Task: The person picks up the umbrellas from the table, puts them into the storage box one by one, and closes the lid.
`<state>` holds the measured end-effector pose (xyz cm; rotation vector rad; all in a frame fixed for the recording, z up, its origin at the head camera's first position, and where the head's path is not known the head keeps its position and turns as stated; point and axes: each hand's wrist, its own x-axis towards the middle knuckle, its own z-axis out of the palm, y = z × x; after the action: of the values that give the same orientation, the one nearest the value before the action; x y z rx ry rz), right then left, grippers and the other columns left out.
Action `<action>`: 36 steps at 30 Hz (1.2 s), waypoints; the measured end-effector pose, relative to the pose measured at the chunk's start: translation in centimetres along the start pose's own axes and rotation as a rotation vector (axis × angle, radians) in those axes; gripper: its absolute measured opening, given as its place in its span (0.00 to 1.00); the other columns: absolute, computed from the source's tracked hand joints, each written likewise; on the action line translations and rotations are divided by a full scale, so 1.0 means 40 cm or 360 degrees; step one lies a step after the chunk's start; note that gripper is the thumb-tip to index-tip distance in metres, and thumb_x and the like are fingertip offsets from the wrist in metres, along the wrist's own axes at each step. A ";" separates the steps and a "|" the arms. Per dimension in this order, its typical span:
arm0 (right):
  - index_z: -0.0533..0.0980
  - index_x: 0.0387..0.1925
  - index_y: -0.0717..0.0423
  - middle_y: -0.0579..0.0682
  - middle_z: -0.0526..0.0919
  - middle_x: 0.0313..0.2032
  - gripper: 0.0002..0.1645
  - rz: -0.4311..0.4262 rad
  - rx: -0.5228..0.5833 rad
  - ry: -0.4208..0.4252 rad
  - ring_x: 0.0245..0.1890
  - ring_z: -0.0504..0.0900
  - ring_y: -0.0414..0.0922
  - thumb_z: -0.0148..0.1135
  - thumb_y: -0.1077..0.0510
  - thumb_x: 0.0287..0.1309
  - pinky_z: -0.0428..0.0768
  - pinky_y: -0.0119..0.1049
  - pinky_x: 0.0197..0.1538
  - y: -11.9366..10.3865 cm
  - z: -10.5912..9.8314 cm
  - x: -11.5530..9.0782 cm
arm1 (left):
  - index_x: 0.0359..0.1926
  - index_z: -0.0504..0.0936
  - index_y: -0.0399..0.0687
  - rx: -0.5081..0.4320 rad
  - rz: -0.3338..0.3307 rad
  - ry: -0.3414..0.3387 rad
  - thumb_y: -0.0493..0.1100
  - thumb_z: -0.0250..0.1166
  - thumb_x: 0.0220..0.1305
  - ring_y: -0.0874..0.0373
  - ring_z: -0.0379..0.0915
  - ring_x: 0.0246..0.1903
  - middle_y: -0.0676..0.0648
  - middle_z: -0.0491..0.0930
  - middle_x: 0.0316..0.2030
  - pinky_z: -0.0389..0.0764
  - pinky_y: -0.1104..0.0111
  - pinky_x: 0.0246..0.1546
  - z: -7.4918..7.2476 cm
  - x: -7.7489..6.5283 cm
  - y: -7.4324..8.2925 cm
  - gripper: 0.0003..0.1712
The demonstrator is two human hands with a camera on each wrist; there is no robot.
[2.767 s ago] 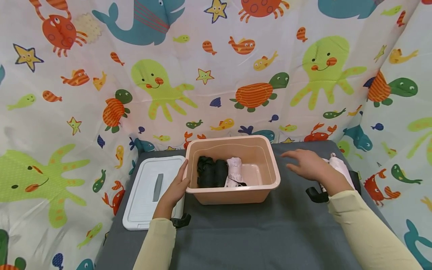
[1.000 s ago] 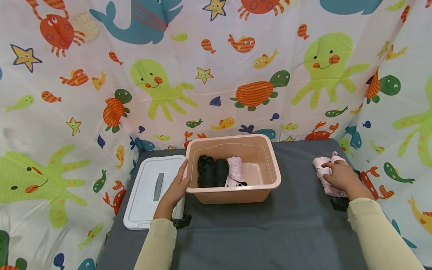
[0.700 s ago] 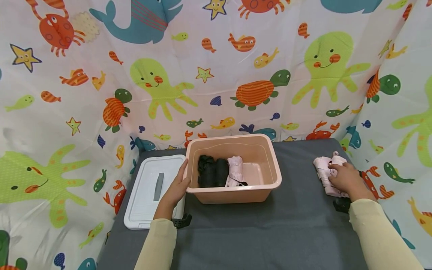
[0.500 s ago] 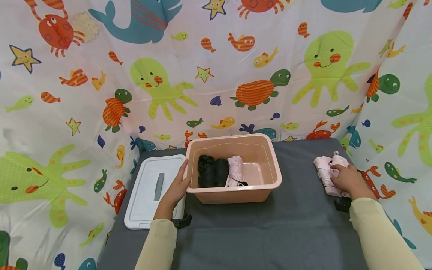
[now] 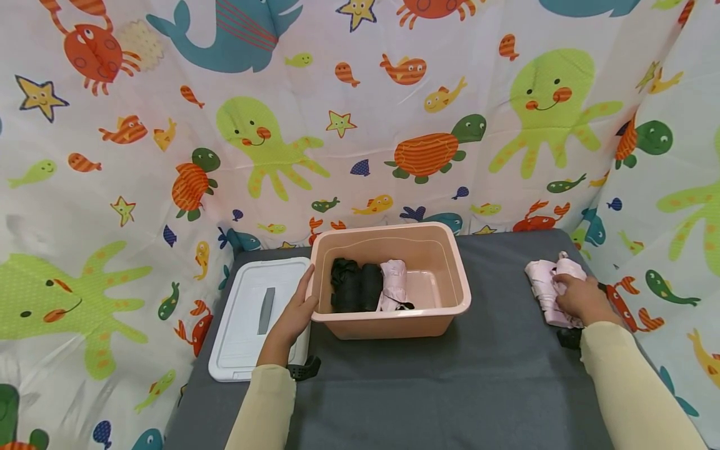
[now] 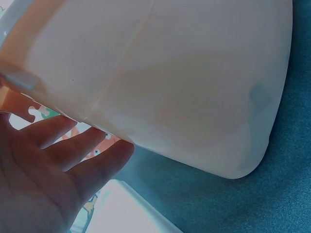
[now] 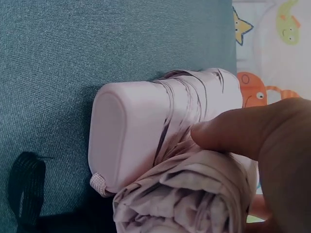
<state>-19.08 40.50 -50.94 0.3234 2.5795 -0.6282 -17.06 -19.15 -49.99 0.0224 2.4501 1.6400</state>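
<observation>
At the right of the table, two pink folded umbrellas lie side by side. My right hand (image 5: 585, 301) grips the right-hand pink umbrella (image 7: 180, 204), with the thumb pressed into the fold between the two and fingers on its far side. The other pink umbrella (image 7: 141, 121) shows a smooth pale end and a small strap loop. My left hand (image 5: 289, 322) rests with extended fingers against the left side of a peach plastic bin (image 5: 388, 326). Inside the bin lie black rolled bundles (image 5: 355, 289) and a pink rolled umbrella (image 5: 393, 284), side by side toward the left.
A white lid (image 5: 242, 319) with a grey handle lies on the grey table (image 5: 427, 394), left of the bin and partly under my left forearm. A curtain (image 5: 349, 156) printed with sea animals stands behind and at both sides. Bare tabletop separates the bin from the pink umbrellas.
My right hand has moved right, from beside the bin to the pink umbrellas, and its thumb has slid between them. The left hand has stayed at the bin's side.
</observation>
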 end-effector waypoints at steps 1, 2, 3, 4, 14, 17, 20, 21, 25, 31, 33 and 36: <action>0.53 0.71 0.61 0.86 0.43 0.57 0.47 -0.0002 0.0003 0.0003 0.49 0.57 0.79 0.60 0.52 0.54 0.66 0.75 0.47 0.000 0.000 0.000 | 0.74 0.40 0.82 -0.0002 0.0004 0.0001 0.42 0.46 0.68 0.41 0.47 0.73 0.51 0.42 0.77 0.58 0.35 0.63 0.000 0.000 -0.001 0.42; 0.54 0.71 0.61 0.86 0.43 0.57 0.47 0.0000 0.0015 0.0007 0.49 0.56 0.79 0.61 0.52 0.54 0.67 0.74 0.46 0.002 0.000 0.001 | 0.74 0.41 0.82 -0.0008 0.0004 0.0002 0.42 0.46 0.67 0.41 0.48 0.73 0.51 0.42 0.77 0.58 0.35 0.63 0.000 -0.001 -0.001 0.42; 0.54 0.71 0.60 0.85 0.43 0.57 0.47 0.0005 0.0033 0.0014 0.49 0.56 0.79 0.62 0.52 0.54 0.67 0.74 0.45 0.003 0.001 0.002 | 0.74 0.41 0.82 -0.0015 0.0003 0.0004 0.42 0.46 0.67 0.42 0.48 0.73 0.51 0.43 0.77 0.58 0.36 0.64 0.000 -0.001 -0.001 0.42; 0.55 0.71 0.60 0.85 0.44 0.57 0.46 0.0008 0.0048 0.0026 0.49 0.56 0.78 0.62 0.53 0.53 0.68 0.73 0.45 0.004 0.002 0.002 | 0.74 0.41 0.82 -0.0015 0.0006 0.0002 0.42 0.46 0.67 0.42 0.49 0.73 0.52 0.43 0.77 0.58 0.36 0.64 0.000 -0.001 -0.001 0.42; 0.59 0.69 0.60 0.82 0.50 0.54 0.44 -0.0039 0.0106 0.0139 0.46 0.59 0.73 0.64 0.53 0.54 0.73 0.65 0.40 0.010 0.005 -0.016 | 0.77 0.38 0.70 -0.0044 -0.0055 -0.0093 0.39 0.45 0.71 0.40 0.43 0.74 0.48 0.39 0.77 0.54 0.35 0.65 -0.012 -0.032 0.065 0.41; 0.58 0.70 0.59 0.82 0.48 0.57 0.44 -0.0066 0.0104 0.0168 0.47 0.59 0.74 0.63 0.50 0.56 0.73 0.66 0.41 0.007 0.005 -0.023 | 0.77 0.37 0.67 -0.0017 -0.0056 -0.0109 0.40 0.45 0.71 0.40 0.43 0.74 0.46 0.38 0.77 0.55 0.36 0.65 -0.016 -0.045 0.086 0.41; 0.57 0.71 0.57 0.83 0.46 0.60 0.45 -0.0097 0.0095 0.0195 0.51 0.57 0.76 0.62 0.47 0.57 0.72 0.70 0.44 0.000 0.005 -0.028 | 0.77 0.37 0.68 -0.0014 -0.0060 -0.0114 0.40 0.45 0.72 0.40 0.42 0.74 0.47 0.38 0.77 0.56 0.36 0.65 -0.018 -0.045 0.087 0.40; 0.57 0.71 0.57 0.83 0.46 0.60 0.45 -0.0109 0.0088 0.0207 0.53 0.56 0.77 0.62 0.47 0.57 0.71 0.71 0.45 -0.003 0.005 -0.030 | 0.77 0.37 0.68 -0.0015 -0.0056 -0.0115 0.40 0.45 0.72 0.40 0.42 0.74 0.46 0.38 0.77 0.56 0.36 0.65 -0.018 -0.044 0.086 0.40; 0.58 0.71 0.57 0.82 0.45 0.62 0.44 -0.0168 0.0080 0.0251 0.56 0.52 0.77 0.62 0.48 0.56 0.66 0.75 0.49 -0.018 0.008 -0.037 | 0.76 0.37 0.73 -0.0041 -0.0058 -0.0105 0.42 0.45 0.72 0.40 0.41 0.75 0.48 0.37 0.78 0.54 0.35 0.65 -0.015 -0.025 0.055 0.40; 0.60 0.69 0.58 0.81 0.49 0.62 0.42 -0.0282 0.0078 0.0300 0.59 0.49 0.76 0.62 0.51 0.56 0.62 0.76 0.53 -0.044 0.010 -0.048 | 0.73 0.40 0.85 -0.0037 -0.0031 -0.0043 0.45 0.46 0.72 0.42 0.44 0.74 0.53 0.40 0.77 0.56 0.35 0.64 -0.006 0.000 0.002 0.39; 0.61 0.69 0.59 0.81 0.51 0.62 0.41 -0.0328 0.0074 0.0313 0.60 0.49 0.75 0.61 0.51 0.57 0.60 0.76 0.55 -0.052 0.011 -0.053 | 0.72 0.41 0.86 -0.0032 -0.0022 -0.0026 0.46 0.47 0.71 0.42 0.45 0.74 0.53 0.41 0.77 0.56 0.35 0.64 -0.004 0.000 -0.002 0.39; 0.62 0.68 0.58 0.80 0.54 0.63 0.40 -0.0380 0.0070 0.0333 0.61 0.51 0.75 0.61 0.49 0.57 0.59 0.75 0.56 -0.062 0.013 -0.058 | 0.73 0.40 0.84 -0.0037 -0.0021 -0.0040 0.45 0.46 0.71 0.41 0.45 0.74 0.52 0.41 0.77 0.56 0.35 0.64 -0.006 -0.006 0.010 0.39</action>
<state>-17.69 37.84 -49.30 0.0990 2.8347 -0.7718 -16.89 -19.22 -49.49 0.0233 2.4069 1.6524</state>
